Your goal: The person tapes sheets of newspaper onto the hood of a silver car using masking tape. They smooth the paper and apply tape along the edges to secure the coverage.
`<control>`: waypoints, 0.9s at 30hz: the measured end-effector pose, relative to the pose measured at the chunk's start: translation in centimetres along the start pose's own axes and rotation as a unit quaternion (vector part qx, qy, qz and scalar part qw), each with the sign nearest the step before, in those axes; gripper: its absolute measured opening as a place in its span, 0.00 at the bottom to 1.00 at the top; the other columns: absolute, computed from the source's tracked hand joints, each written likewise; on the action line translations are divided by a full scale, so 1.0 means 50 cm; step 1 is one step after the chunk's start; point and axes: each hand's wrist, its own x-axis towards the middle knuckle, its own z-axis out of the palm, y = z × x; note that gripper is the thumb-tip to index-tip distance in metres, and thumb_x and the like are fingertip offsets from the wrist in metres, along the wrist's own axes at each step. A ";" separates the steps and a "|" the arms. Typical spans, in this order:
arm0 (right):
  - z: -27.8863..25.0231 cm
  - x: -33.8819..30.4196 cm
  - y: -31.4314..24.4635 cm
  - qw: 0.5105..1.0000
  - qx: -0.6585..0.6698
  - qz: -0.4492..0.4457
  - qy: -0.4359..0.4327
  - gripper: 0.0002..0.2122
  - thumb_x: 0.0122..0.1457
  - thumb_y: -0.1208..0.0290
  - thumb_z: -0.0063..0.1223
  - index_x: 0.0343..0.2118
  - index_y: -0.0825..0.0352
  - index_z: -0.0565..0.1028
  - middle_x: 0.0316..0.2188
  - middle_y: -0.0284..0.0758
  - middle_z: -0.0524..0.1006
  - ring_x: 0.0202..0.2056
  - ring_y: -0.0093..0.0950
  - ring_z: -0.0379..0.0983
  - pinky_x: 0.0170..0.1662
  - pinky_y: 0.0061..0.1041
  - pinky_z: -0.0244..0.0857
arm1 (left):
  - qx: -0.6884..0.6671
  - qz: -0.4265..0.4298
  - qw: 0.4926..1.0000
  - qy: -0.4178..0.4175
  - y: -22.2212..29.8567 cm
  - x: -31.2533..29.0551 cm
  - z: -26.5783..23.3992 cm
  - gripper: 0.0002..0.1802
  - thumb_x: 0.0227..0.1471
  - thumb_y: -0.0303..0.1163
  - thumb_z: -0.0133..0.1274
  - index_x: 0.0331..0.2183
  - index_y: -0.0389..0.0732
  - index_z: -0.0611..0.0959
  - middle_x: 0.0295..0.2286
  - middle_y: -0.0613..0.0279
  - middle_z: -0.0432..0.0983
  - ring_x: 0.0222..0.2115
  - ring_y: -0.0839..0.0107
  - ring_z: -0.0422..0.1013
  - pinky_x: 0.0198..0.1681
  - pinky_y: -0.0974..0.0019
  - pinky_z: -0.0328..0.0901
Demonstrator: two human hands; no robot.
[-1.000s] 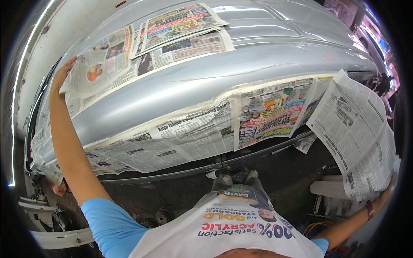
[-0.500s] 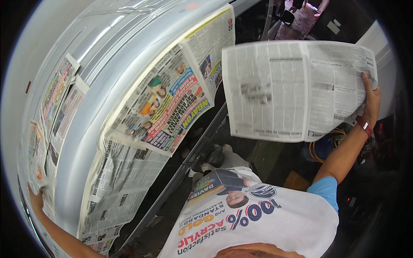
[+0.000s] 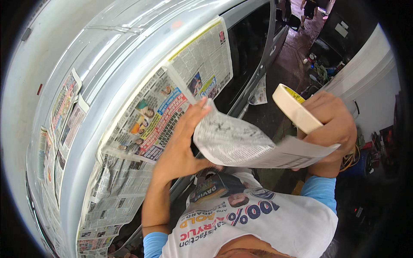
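Observation:
A loose newspaper sheet [image 3: 241, 144], bent and partly blurred, spans the space between my two hands in front of my chest. At its left edge, my left hand [image 3: 178, 144] holds it between the fingers and the thumb. My right hand [image 3: 329, 124] is closed on a roll of cream masking tape [image 3: 297, 109] and also grips the sheet's right end. Just left of my left hand, more newspaper [image 3: 157, 109] hangs along the side of a silver vehicle [image 3: 84, 129], covering part of its windows. How the sheet's lower part folds is hidden.
Further newspaper pieces [image 3: 66, 116] lie on the vehicle's upper surface at left. Past the covered part is a dark window [image 3: 247, 41]. Coiled orange cable [image 3: 352, 159] and clutter stand at right. Another person [image 3: 309, 10] is far off at the top.
My left hand has come from the vehicle's far left side to the loose sheet. My right hand has moved inward, and the spread sheet is now bent. The tape roll has come into view.

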 end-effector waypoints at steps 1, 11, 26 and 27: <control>-0.016 -0.025 0.013 0.999 -0.023 -0.004 0.044 0.14 0.52 0.64 0.80 0.36 0.66 0.89 0.26 0.36 0.82 0.25 0.34 0.80 0.30 0.31 0.67 | -0.011 -0.006 0.999 -0.041 -0.047 0.004 0.021 0.41 0.48 0.37 0.80 0.63 0.44 0.83 0.61 0.50 0.80 0.66 0.46 0.72 0.73 0.46 0.59; -0.101 -0.306 0.312 0.883 0.050 0.354 0.303 0.15 0.61 0.71 0.77 0.47 0.71 0.87 0.41 0.33 0.89 0.41 0.22 0.83 0.47 0.26 0.75 | 0.073 -0.220 0.973 0.006 -0.123 -0.058 -0.013 0.07 0.62 0.28 0.68 0.39 0.34 0.89 0.32 0.57 0.87 0.33 0.69 0.81 0.42 0.65 0.72; 0.224 -0.144 0.473 0.897 -0.071 0.280 0.334 0.31 0.63 0.67 0.74 0.68 0.60 0.75 0.61 0.44 0.77 0.56 0.40 0.75 0.59 0.39 0.72 | 0.574 0.144 0.790 -0.161 0.062 0.240 -0.026 0.09 0.55 0.29 0.59 0.39 0.44 0.85 0.39 0.67 0.78 0.33 0.68 0.76 0.39 0.62 0.71; 0.223 -0.095 0.440 0.920 -0.036 0.238 0.309 0.28 0.63 0.66 0.73 0.65 0.61 0.77 0.60 0.43 0.78 0.56 0.43 0.75 0.60 0.40 0.71 | 0.575 0.173 0.776 -0.192 0.058 0.259 -0.017 0.09 0.55 0.30 0.59 0.39 0.44 0.85 0.39 0.67 0.78 0.33 0.69 0.76 0.39 0.63 0.71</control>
